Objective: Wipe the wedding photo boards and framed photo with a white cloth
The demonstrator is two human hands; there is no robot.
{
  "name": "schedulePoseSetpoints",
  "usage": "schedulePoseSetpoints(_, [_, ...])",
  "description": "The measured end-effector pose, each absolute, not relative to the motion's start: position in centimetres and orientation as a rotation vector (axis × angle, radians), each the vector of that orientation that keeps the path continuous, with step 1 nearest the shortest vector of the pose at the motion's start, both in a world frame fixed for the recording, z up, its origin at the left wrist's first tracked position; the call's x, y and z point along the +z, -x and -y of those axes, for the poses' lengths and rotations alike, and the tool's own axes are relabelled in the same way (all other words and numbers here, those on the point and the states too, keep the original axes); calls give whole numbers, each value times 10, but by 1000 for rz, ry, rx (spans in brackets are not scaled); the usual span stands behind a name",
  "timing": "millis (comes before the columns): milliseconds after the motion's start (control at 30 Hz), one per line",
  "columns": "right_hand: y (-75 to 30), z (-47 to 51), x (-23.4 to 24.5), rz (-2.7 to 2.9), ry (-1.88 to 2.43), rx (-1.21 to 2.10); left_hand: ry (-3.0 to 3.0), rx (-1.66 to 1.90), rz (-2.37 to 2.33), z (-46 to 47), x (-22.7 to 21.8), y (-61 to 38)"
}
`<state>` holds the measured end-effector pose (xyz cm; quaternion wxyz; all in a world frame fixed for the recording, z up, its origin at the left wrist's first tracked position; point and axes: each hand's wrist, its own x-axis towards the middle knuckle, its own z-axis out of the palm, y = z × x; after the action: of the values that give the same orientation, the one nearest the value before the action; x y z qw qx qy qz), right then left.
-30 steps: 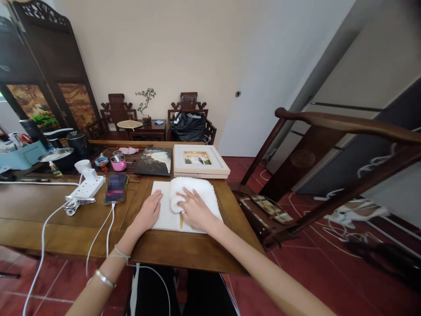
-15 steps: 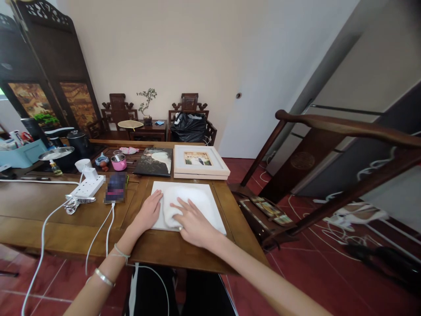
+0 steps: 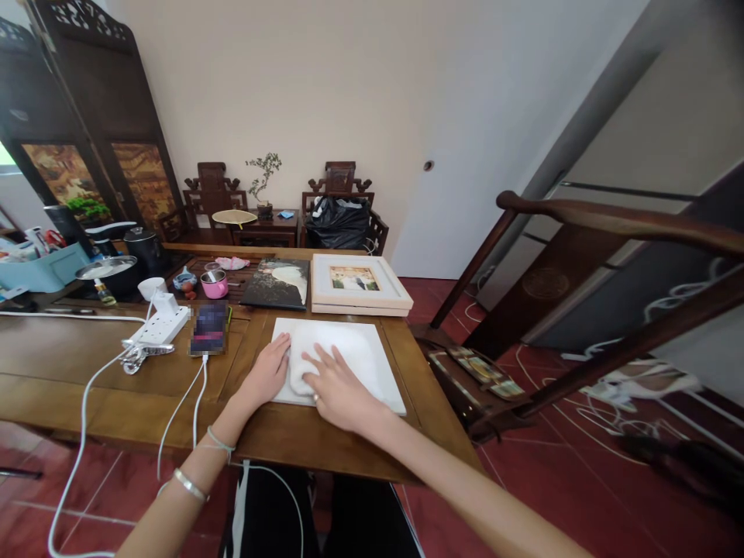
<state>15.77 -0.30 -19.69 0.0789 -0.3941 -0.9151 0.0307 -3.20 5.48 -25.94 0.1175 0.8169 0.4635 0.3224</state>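
A flat white board lies on the wooden table in front of me. On it rests a soft-looking white sheet or pad with rounded edges; I cannot make out its exact kind. My right hand presses on the left part of this white pad, its fingers spread apart. Along the board's left edge lies my left hand, fingers stretched out, the tips touching the edge of the pad. Neither hand grips anything.
Beyond the board lie a framed photo and a dark picture panel. To the left are a pink cup, a phone on a cable and a white power strip. A wooden chair stands right of the table.
The whole view has shifted slightly, so things sit a little further right. Both hands stay in nearly the same places on the board and pad.
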Motion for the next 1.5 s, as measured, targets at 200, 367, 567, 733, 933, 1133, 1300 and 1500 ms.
schedulePoseSetpoints(200, [-167, 58, -188, 2808, 1066, 272, -2404, 936, -1343, -54, -257, 32])
schedulePoseSetpoints(367, [-173, 32, -193, 2685, 1129, 238, -2389, 933, -1376, -55, -259, 31])
schedulePoseSetpoints(567, [-168, -29, -192, 2580, 1378, 131, -2340, 971, -1346, -51, -253, 30])
schedulePoseSetpoints(733, [-152, -42, -191, 2582, 1415, 86, -2215, 1081, -1310, -44, -236, 27])
schedulePoseSetpoints(933, [-159, -3, -186, 2782, 901, 245, -2134, 1254, -1295, -40, -228, 25])
schedulePoseSetpoints(1133, [-188, 26, -168, 2872, 846, 331, -2181, 1103, -1349, -42, -239, 25])
schedulePoseSetpoints(1300, [-195, -9, -173, 2731, 1155, 210, -2335, 956, -1411, -48, -251, 28])
schedulePoseSetpoints(1500, [-171, -71, -178, 2554, 1250, 312, -2438, 903, -1409, -48, -249, 28])
